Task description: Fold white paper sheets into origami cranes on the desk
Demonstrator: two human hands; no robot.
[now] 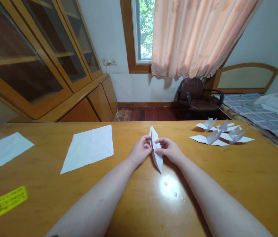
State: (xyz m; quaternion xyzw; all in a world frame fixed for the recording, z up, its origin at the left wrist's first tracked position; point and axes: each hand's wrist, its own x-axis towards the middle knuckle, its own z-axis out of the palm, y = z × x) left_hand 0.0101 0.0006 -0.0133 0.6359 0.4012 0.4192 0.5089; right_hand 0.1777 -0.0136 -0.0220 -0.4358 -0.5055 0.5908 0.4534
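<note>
A piece of folded white paper (157, 157), long and narrow with pointed ends, stands between my hands over the middle of the wooden table. From its left side, my left hand (142, 148) pinches it with thumb and fingers. On the opposite side, my right hand (168, 148) grips it with fingertips and thumb near its middle. The two layers part slightly at the far tip. To the right sit several folded paper cranes (214, 136) with spread wings, grouped near the far edge.
Flat white paper sheets lie to the left, one sheet (91, 148) nearer the middle and another (4, 151) at the far left. A yellow label (4, 204) is at the lower left. Past the wooden table (134, 204) are a cabinet (80, 110), an armchair (195, 93) and a bed (267, 112).
</note>
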